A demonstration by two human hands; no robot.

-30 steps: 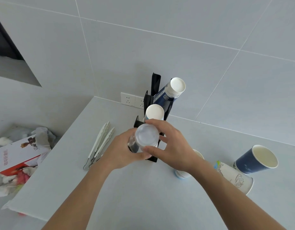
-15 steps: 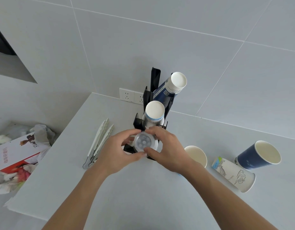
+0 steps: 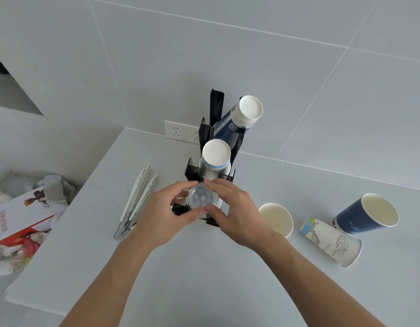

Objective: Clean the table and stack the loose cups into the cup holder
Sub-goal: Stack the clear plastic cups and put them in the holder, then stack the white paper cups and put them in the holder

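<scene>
Both hands, left (image 3: 162, 214) and right (image 3: 237, 214), pinch the inverted clear cup (image 3: 202, 198) over the black holder's (image 3: 192, 172) front slot.

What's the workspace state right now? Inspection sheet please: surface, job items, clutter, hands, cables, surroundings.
Surface: pale grey table, no spills seen.
Job's things: black cup holder with two paper cup stacks bottom-up; clear plastic cups going into its front slot. Loose: white cup upright, printed cup on its side, blue cup tilted.
Clutter: white tongs left of the holder.
Grippers: left hand and right hand both grip the clear plastic cups.
Cables: nothing seen.
Surroundings: tiled wall, wall sockets, rubbish with a box off the table's left edge.
</scene>
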